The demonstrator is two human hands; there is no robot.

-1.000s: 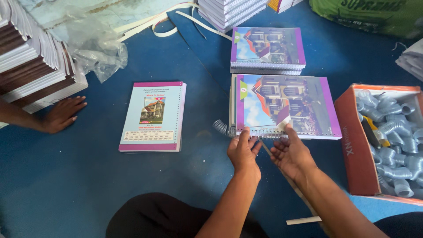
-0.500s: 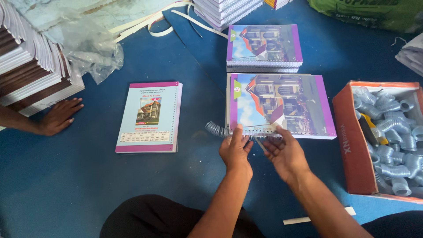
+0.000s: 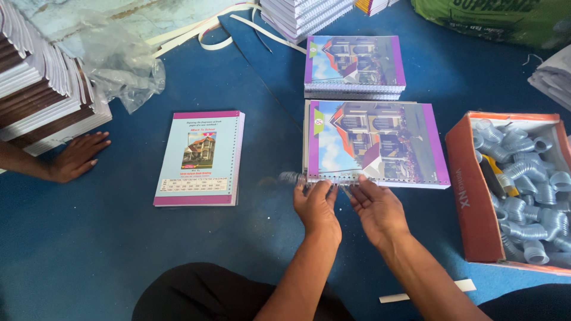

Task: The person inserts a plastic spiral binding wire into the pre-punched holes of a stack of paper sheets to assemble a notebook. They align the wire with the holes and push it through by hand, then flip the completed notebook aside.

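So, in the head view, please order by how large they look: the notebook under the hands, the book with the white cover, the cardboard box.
1. Notebook under the left hand and right hand, and cardboard box: alike, box partly cut off, so unranked.
2. White-cover book, smallest.

I take the notebook [image 3: 375,142] lying flat on the floor mat [image 3: 119,261] as my landmark. My left hand [image 3: 317,205] and right hand [image 3: 377,208] sit side by side at its near edge, touching the spiral coil [image 3: 297,178] that runs along that edge and sticks out past its left corner. Just behind the notebook lies a stack of notebooks [image 3: 355,65]. To its right, well apart, stands an open box [image 3: 470,196] with coils [image 3: 529,190] in it. To its left lies a single book [image 3: 200,157], and farther left another person's hand [image 3: 77,157] rests on the mat before tall book piles [image 3: 41,89]. A plastic wrapper [image 3: 122,68] lies behind the single book.
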